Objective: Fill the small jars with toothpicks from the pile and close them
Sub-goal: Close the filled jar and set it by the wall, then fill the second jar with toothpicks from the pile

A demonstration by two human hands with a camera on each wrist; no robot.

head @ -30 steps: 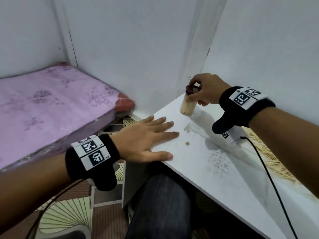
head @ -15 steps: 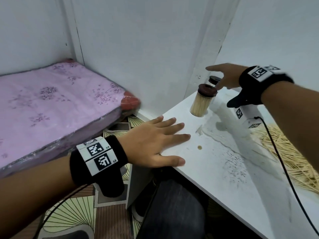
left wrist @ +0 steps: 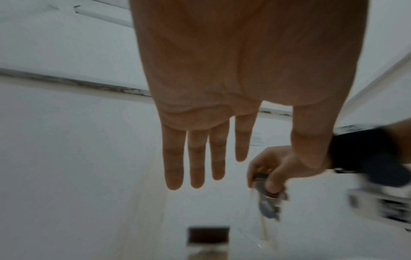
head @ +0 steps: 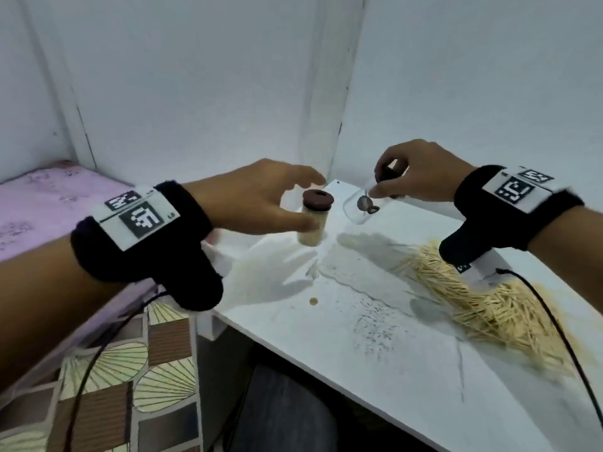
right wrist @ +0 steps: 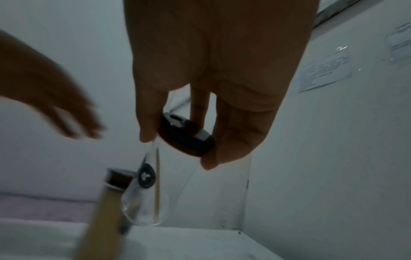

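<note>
Seen from the wrist, the right hand (right wrist: 213,84) grips the dark lid (right wrist: 185,137) of a clear jar (right wrist: 146,198) between thumb and fingers. The jar hangs tilted below the fingers, with one toothpick (right wrist: 156,183) inside. Just left of it stands a blurred jar full of toothpicks (right wrist: 100,216), dark-capped. The left hand (right wrist: 51,98), fingers extended, reaches in above that jar.
</note>
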